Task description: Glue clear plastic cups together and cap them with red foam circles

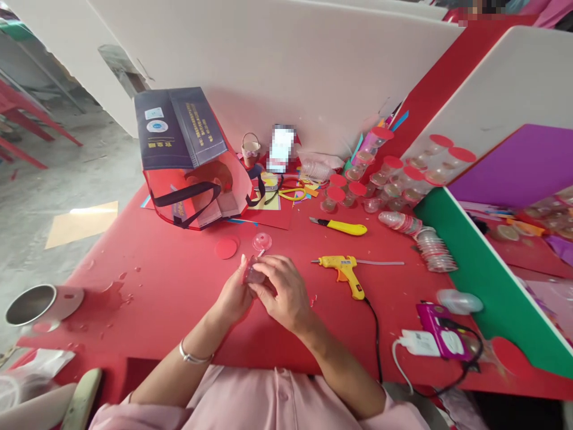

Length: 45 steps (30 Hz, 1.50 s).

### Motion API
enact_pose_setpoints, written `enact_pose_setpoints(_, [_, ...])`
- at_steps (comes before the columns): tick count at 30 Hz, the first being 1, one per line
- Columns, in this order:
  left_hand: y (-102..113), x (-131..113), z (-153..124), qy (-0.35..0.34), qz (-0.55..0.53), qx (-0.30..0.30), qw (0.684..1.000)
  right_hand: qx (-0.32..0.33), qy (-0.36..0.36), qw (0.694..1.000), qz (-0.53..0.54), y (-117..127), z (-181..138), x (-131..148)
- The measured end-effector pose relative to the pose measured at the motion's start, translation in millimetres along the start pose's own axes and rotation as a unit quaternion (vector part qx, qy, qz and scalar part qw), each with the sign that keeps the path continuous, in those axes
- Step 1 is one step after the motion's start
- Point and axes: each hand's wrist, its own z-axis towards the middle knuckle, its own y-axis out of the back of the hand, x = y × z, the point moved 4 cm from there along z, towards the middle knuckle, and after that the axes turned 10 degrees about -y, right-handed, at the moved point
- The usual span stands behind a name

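Observation:
Both hands meet over the red tabletop around a small clear plastic cup. My left hand grips it from the left with the thumb up along its side. My right hand closes on the cup from the right, its curled fingers hiding part of it. Just beyond them lie a clear round plastic piece and red discs. A yellow hot glue gun, with a glue stick in its back, rests right of my right hand. Behind the gun is a yellow utility knife.
A dark blue and red bag lies open at back left. A phone leans on the partition. Red-topped cups and stacked clear cups stand right. A metal mug is at left; a purple power strip at right.

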Motion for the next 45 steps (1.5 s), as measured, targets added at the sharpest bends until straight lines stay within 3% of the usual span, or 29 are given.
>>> enact_pose_setpoints(4, [-4.2, -6.9, -0.3, -0.070, 0.055, 0.032, 0.996, -0.032, -0.070, 0.996, 0.048, 26.0, 17.0, -10.8])
enact_pose_setpoints(8, [-3.9, -15.3, 0.0, -0.106, 0.072, 0.026, 0.991, -0.111, -0.175, 0.967, 0.147, 66.0, 39.1, -37.4])
enact_pose_setpoints(11, [-5.0, -17.0, -1.3, -0.104, 0.076, 0.030, 0.991, -0.117, -0.184, 0.956, 0.196, 91.6, 51.5, -51.2])
enact_pose_setpoints(14, [-6.2, -16.9, -3.3, -0.110, 0.088, 0.034, 0.989, -0.107, -0.190, 0.947, 0.237, 100.1, 51.7, -56.4])
enact_pose_setpoints(18, [-7.3, -16.3, -5.5, -0.106, 0.120, 0.049, 0.986, -0.076, -0.213, 0.936, 0.269, 74.0, 30.5, -53.1])
enact_pose_setpoints(21, [-11.7, -15.9, -8.3, -0.095, 0.126, 0.083, 0.984, -0.035, -0.237, 0.954, 0.178, 39.3, 7.0, -47.8])
enact_pose_setpoints(24, [-16.3, -16.4, -10.7, -0.103, 0.129, 0.093, 0.982, -0.013, -0.182, 0.981, 0.072, 12.7, -10.5, -38.9])
enact_pose_setpoints(27, [-15.5, -18.1, -9.5, -0.127, 0.142, 0.068, 0.979, -0.003, -0.115, 0.993, 0.004, 2.6, -17.8, -31.3])
enact_pose_setpoints(30, [-7.7, -22.8, -4.4, -0.158, 0.151, 0.032, 0.975, 0.018, -0.094, 0.995, -0.006, 4.5, -16.3, -27.1])
enact_pose_setpoints(34, [12.8, -38.4, 2.9, -0.237, 0.153, -0.076, 0.956, 0.042, -0.086, 0.994, -0.053, 2.5, -10.4, -22.6])
enact_pose_setpoints(37, [25.0, -50.6, 5.2, -0.296, 0.151, -0.139, 0.933, 0.120, -0.039, 0.984, -0.126, -19.5, -12.1, -17.2])
enact_pose_setpoints(41, [29.2, -57.8, 7.1, -0.303, 0.155, -0.145, 0.929, 0.197, 0.013, 0.953, -0.230, -53.1, -20.4, -14.3])
enact_pose_setpoints(45, [27.8, -59.7, 6.5, -0.295, 0.143, -0.147, 0.933, 0.202, 0.014, 0.941, -0.269, -60.7, -20.1, -17.4])
